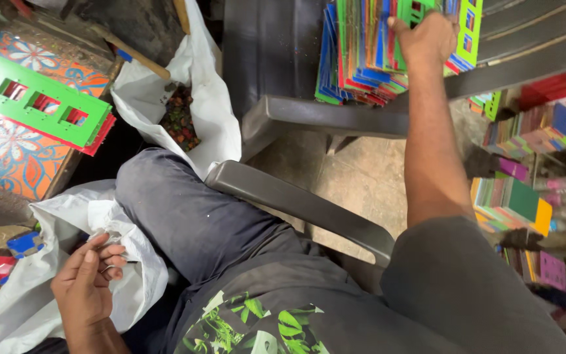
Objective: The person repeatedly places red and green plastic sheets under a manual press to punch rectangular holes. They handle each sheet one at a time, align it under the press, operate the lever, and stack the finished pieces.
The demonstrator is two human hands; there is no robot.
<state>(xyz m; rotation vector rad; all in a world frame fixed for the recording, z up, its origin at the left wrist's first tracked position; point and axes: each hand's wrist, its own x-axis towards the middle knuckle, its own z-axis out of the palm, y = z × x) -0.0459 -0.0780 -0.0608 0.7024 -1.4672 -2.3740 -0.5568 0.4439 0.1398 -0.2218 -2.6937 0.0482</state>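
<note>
I see my right hand [430,36] clamped on one stack of coloured cards [361,56]; my left hand [86,278], fingers pinched together, touches one of two white bags [132,249].

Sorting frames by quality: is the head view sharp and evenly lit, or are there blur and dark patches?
Head view: mostly sharp, left hand and right hand crisp; light soft and even on the white bag; dark chair loses detail in shadow; stacks at right slightly soft; edges bend from wide-angle distortion.

The right hand [430,38] grips a stack of colourful flat cut-out sheets [361,59] lying on a dark plastic chair [276,72]. The left hand [86,282], fingers curled, rests on a crumpled white plastic bag [27,308].
</note>
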